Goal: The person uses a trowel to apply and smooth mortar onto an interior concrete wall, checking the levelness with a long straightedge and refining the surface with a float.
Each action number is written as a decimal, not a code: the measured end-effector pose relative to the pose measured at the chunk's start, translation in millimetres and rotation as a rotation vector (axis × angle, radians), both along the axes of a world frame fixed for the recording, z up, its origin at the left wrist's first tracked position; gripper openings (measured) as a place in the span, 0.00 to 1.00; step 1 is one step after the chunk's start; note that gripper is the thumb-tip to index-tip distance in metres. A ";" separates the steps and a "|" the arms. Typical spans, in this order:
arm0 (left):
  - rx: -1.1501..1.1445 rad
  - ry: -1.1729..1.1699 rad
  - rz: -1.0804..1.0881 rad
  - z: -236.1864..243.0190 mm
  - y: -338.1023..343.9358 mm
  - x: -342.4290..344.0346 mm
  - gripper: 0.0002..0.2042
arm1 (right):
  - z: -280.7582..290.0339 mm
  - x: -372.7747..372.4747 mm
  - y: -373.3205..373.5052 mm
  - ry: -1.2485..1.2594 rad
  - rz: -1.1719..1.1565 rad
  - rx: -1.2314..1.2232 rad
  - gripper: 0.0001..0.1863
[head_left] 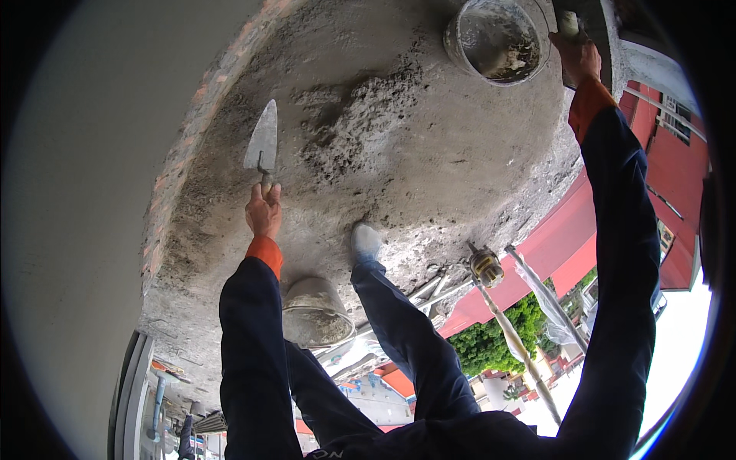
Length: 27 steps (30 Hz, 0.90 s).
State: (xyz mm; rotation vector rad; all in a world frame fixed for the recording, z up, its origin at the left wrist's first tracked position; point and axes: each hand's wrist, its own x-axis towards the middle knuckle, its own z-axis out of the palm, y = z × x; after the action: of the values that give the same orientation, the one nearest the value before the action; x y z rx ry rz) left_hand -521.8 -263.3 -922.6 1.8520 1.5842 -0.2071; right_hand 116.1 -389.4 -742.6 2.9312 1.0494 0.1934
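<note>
My left hand (264, 211) is closed round the handle of a pointed trowel (263, 142), its grey blade aimed away from me above the cement-covered surface. At the far right, my right hand (579, 57) grips the pale handle of a hand float (569, 23); its dark flat plate is partly cut off by the top edge. Just left of that hand stands a cement-caked bucket (452, 47) with a wire handle and grey residue inside. Between my hands lies a rough heap of wet mortar (364, 126).
A second bucket (313, 290) stands by my legs, near my light-coloured shoe (366, 241). A smooth wall (84, 192) runs along the left. At the right edge are a pole with a brass-coloured fitting (486, 267) and a plastic-wrapped pole (548, 299), with a drop beyond.
</note>
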 end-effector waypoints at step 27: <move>0.071 -0.024 -0.575 -50.6 25.5 117.3 0.25 | -256.7 -314.8 -63.3 1.359 -0.109 -0.114 0.14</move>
State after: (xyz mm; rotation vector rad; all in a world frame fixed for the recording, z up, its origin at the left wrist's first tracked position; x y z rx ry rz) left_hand -404.5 -237.8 -973.2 2.3182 1.0170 -0.3828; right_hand -198.7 -452.7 -999.3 2.7277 0.7787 -1.9508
